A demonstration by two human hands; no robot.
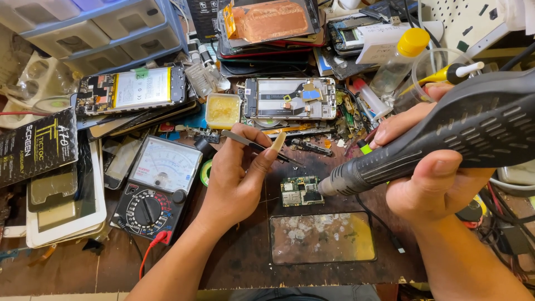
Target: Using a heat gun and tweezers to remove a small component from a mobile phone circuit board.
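Left hand pinches tweezers; right hand grips hot-air wand over small circuit board, centre frame: light, fragile, edge-hold only

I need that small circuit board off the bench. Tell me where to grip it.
Grip the circuit board by its bare left edge, coming from the left. It lies flat, and the hot-air tool in the right hand crowds its right end.

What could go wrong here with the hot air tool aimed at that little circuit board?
The right hand points the hot air tool at one corner of the circuit board, so nearby chips might overheat. The left hand holds tweezers just above, close to the heat. The board lies loose on the crowded table and could shift.
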